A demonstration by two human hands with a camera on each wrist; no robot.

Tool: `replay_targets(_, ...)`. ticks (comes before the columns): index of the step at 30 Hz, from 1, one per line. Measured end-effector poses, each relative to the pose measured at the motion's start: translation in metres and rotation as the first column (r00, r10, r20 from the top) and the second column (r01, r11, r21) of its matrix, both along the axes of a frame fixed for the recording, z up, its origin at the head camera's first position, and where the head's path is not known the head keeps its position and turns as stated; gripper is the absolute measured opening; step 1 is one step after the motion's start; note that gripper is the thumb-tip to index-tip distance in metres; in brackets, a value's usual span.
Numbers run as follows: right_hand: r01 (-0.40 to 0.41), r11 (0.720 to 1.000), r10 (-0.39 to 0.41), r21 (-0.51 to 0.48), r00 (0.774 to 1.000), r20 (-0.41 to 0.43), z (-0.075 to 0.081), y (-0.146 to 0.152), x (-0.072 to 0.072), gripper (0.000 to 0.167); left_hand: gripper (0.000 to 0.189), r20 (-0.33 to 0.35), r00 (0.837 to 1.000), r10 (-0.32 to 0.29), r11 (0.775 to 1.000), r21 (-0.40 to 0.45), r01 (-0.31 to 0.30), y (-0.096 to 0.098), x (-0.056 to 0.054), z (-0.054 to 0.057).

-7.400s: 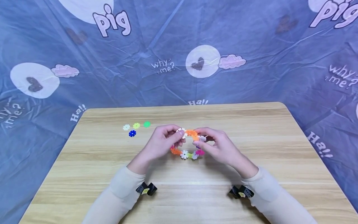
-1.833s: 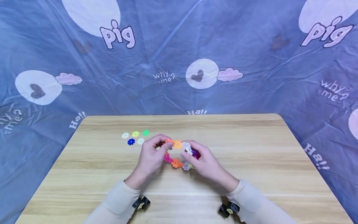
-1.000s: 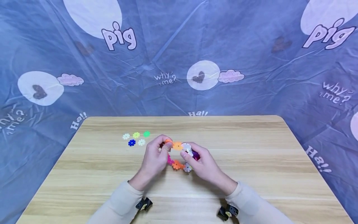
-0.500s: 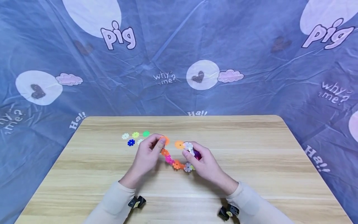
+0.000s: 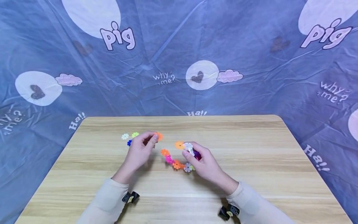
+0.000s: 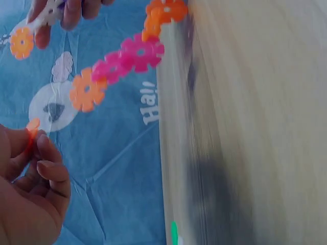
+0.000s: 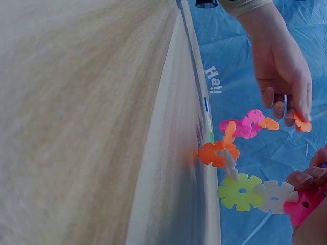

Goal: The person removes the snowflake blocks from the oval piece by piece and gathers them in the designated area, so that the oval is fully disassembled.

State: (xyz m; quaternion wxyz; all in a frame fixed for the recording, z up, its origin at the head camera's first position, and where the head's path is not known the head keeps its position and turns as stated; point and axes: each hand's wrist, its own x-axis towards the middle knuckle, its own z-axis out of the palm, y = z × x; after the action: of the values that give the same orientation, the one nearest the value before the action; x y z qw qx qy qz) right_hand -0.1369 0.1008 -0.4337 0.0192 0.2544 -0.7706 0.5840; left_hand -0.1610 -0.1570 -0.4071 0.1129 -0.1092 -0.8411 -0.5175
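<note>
Above the wooden surface, a person's two hands are held apart; the left hand pinches a single orange disc between thumb and forefinger, separate from the rest; the right hand grips a chain of linked flower-shaped discs, which hangs clear of the surface in an open curve. One free end is a light orange disc, joined to a white disc by the right thumb; purple pieces show within that grip; onward, the right wrist view shows a bright pink disc, a second white disc, a yellow-green link, another pale link and an orange pair, then two pink links; the other free end is a deeper orange disc, with a gap between it and the first end. Near the left hand, on the surface, lie a loose white disc, a yellow-green disc beside it, and a blue disc partly hidden behind the hand; a green disc shows edge-on in the left wrist view. Behind the surface hangs a printed blue cloth; pale sleeves cover both forearms.
</note>
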Motion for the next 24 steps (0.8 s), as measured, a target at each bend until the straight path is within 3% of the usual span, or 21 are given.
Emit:
replay_targets(5,0.002,1.0,-0.002,0.007,1.0,0.002,0.0,0.0,0.001,0.012,0.021,0.069,0.995,0.074,0.995,-0.068,-0.069,-0.009,-0.011,0.0)
replay_targets(16,0.002,1.0,-0.002,0.006,1.0,0.009,0.001,0.0,0.001,0.013,0.035,0.154,0.98,0.127,0.983,-0.152,-0.103,-0.024,-0.033,-0.008)
replay_targets(24,0.004,1.0,-0.004,0.004,1.0,0.012,0.001,0.0,0.001,0.013,0.038,0.174,0.979,0.105,0.975,-0.21,-0.067,-0.029,-0.039,-0.011)
